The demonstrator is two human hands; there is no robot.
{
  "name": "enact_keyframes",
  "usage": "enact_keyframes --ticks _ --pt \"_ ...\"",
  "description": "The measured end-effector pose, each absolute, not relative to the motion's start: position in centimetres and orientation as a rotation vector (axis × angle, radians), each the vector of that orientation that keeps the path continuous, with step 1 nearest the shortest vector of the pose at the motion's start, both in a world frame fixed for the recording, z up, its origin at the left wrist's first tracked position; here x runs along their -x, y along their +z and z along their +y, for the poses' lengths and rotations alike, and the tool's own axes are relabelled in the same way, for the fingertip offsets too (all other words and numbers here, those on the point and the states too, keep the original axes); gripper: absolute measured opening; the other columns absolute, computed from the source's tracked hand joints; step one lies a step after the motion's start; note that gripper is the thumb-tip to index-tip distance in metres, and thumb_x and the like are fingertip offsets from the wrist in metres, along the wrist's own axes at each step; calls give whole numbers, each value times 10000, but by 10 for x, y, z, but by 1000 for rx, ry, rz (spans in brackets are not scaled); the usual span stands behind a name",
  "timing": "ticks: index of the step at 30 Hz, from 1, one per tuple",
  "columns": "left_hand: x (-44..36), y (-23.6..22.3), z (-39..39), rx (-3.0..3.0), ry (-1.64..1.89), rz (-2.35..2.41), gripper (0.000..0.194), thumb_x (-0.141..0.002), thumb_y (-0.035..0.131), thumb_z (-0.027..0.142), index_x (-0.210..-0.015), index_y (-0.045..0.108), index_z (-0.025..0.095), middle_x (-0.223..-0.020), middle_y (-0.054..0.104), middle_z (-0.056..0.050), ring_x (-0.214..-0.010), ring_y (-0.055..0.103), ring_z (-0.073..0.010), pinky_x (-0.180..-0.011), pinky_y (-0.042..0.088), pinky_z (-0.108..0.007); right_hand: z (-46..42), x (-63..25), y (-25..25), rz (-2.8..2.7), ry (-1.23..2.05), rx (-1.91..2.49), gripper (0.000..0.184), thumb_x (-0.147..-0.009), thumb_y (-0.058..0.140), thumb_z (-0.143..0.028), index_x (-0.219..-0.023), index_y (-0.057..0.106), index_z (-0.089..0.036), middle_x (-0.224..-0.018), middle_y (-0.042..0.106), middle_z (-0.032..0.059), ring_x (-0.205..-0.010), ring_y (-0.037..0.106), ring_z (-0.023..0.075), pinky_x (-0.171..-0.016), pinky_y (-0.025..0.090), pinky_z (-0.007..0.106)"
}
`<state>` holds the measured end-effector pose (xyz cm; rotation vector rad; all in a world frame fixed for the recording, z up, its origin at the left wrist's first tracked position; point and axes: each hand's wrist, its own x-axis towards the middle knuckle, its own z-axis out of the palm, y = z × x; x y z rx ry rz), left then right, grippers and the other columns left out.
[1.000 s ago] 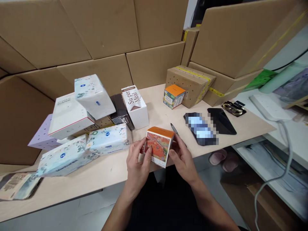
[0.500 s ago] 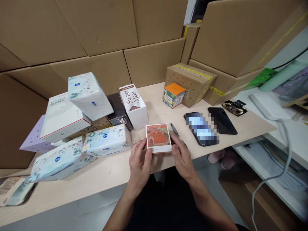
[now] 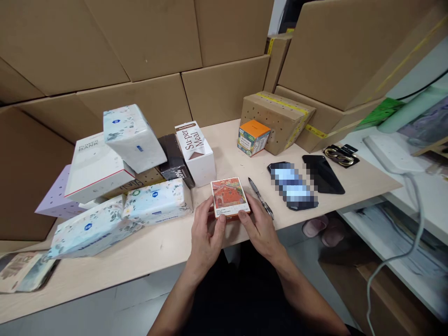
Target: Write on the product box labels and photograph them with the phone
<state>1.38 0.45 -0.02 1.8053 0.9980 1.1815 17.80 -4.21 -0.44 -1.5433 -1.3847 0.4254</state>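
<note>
Between my two hands is a small square box (image 3: 229, 193) with an orange-red picture of a house on top and lines of small print below it. My left hand (image 3: 207, 233) grips its left side, thumb at the near edge. On the other side my right hand (image 3: 262, 228) holds it, with the thumb on the near right corner. The box is tilted slightly, over the front part of the table (image 3: 168, 252). A black pen (image 3: 261, 198) lies just beyond my right hand. The fingers under the box are partly hidden.
To the left, tissue packs (image 3: 159, 200), a power bank box (image 3: 98, 168) and a white Su-per Meal box (image 3: 199, 154) are piled together. Banknotes (image 3: 24, 273) lie at far left. Rightward are an orange-topped box (image 3: 254, 137), a phone (image 3: 292, 186) and carton boxes (image 3: 276, 121).
The square box has turned slightly and tipped so its near side shows. My right thumb has shifted from its right side onto the near corner, and my right hand has moved off the pen.
</note>
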Motion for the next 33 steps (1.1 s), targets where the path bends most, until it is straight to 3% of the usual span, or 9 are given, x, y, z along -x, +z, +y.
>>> enact_keyframes --ticks 7,10,14,20,25,29,33 --pt "-13 6 3 -1851 1137 984 415 -994 514 356 -1405 507 301 -1353 544 -106 -1248 551 -236 -979 557 -390 -49 -179 -2 -1381 327 1533 494 -1005 453 -420 -1459 436 -225 -1419 559 141 -1259 574 260 -1015 519 464" --pt "-12 7 3 -1858 1139 984 389 -995 515 336 -1382 523 301 -1345 525 -102 -1254 540 -230 -977 553 -378 -52 -190 0 -1326 55 1588 445 -989 493 -385 -1404 497 -223 -1304 598 152 -1151 599 269 -930 543 463" --pt "-13 4 3 -1880 1158 992 416 -962 579 344 -1371 521 293 -1342 514 -102 -1244 546 -231 -989 539 -383 -45 -206 -4 -1454 -137 1859 391 -976 505 -364 -1320 583 -197 -1132 629 167 -1078 557 324 -936 491 553" --pt "-16 -5 5 -1776 1059 1174 710 -835 738 429 -1414 398 198 -1338 566 -152 -1193 597 -271 -1022 506 -471 -32 -211 -16 -1431 -67 1970 412 -992 366 -264 -1314 600 -161 -976 629 163 -943 574 307 -876 502 533" --pt "-15 -3 7 -1928 973 1264 622 -813 759 416 -1343 499 221 -1279 593 -118 -1223 564 -295 -1028 484 -496 -40 -205 -3 -1161 189 1627 387 -1009 397 -316 -1343 551 -198 -1066 639 113 -926 627 220 -849 541 415" --pt "-14 -3 9 -2009 976 1227 584 -865 710 416 -1377 481 251 -1297 581 -112 -1245 538 -283 -1029 487 -479 -47 -189 9 -965 507 1431 350 -1018 412 -395 -1277 573 -223 -887 639 38 -759 613 159 -723 545 321" --pt "-15 -2 12 -2117 994 1141 550 -910 661 392 -1402 467 243 -1338 581 -133 -1269 526 -299 -1048 477 -516 -41 -175 9 -1003 620 1369 355 -964 531 -456 -1221 588 -217 -1023 679 73 -924 648 197 -830 553 355"
